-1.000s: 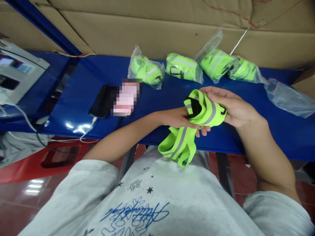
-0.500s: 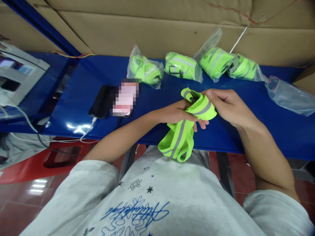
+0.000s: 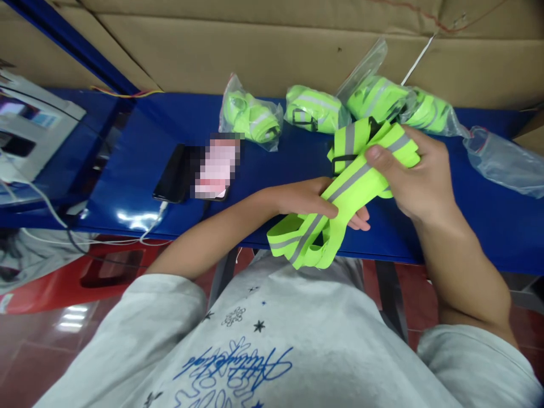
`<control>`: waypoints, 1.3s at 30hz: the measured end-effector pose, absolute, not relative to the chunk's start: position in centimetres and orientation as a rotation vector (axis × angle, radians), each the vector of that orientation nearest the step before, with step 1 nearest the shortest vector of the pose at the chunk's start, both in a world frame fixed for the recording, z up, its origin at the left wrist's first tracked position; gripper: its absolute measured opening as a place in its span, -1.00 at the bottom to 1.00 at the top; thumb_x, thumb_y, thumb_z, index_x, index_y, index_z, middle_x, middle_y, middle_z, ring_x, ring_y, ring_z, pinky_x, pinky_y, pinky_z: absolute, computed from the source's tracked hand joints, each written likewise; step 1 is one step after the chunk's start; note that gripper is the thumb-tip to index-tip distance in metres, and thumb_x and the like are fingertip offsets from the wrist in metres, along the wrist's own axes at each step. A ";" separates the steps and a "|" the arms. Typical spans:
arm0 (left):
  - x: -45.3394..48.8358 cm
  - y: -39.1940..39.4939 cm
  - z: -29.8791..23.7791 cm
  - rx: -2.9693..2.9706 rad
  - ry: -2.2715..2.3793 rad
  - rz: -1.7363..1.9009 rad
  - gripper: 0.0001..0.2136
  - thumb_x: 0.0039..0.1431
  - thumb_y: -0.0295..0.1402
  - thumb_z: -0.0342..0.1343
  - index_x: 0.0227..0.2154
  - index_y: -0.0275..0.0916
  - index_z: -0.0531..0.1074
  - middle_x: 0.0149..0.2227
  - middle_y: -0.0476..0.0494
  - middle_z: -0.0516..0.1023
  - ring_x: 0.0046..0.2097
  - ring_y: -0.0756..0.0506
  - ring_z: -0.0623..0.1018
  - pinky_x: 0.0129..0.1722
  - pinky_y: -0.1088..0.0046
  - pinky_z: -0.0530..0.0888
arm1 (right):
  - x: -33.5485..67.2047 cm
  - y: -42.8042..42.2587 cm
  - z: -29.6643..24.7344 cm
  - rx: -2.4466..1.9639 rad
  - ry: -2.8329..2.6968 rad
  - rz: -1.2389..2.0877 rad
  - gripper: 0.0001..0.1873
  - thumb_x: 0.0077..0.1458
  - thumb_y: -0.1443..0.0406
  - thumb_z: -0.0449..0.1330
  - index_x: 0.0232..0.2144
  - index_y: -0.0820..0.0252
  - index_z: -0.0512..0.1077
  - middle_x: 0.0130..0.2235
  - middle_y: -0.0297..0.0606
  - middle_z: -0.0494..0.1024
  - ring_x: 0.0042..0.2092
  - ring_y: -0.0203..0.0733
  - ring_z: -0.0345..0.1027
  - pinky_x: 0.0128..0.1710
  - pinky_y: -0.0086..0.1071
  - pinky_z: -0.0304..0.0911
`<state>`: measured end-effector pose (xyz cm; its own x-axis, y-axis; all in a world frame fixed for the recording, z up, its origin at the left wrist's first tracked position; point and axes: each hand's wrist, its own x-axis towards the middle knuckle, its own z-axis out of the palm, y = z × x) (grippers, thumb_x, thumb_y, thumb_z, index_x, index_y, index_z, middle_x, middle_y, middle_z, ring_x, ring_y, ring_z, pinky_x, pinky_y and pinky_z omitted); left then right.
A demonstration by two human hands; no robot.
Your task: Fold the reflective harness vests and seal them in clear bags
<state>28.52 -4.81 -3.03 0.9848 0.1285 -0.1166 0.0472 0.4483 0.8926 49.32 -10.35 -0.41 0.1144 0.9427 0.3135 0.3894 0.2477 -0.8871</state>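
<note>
Both my hands hold one neon-green strap with a grey reflective stripe (image 3: pixel 346 190) over the front edge of the blue table (image 3: pixel 140 164). My right hand (image 3: pixel 414 178) grips the folded upper end with its black buckle, thumb pressed on top. My left hand (image 3: pixel 312 204) pinches the strap lower down, and its loose loops hang below the table edge towards my lap.
Several clear bags of rolled green straps (image 3: pixel 250 116) lie along the back of the table against cardboard. An empty plastic bag (image 3: pixel 504 161) lies at the right. A black phone (image 3: pixel 174 175) on a cable lies at the left, beside a white device (image 3: pixel 29 127).
My right hand has lifted the folded end up and to the right, stretching the strap out from my left hand, which has stayed in place.
</note>
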 end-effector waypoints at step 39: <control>27.9 -3.5 -3.6 1.327 0.203 -0.001 -0.55 0.30 -0.16 0.33 0.16 -0.28 0.57 0.27 -0.29 0.56 0.27 -0.17 0.60 0.29 0.38 0.54 | 50.0 -8.5 -2.5 -1.393 -1.686 0.840 -0.62 0.32 -0.09 0.24 -0.10 0.00 0.64 -0.14 -0.20 0.66 -0.18 -0.07 0.54 -0.23 -0.20 0.48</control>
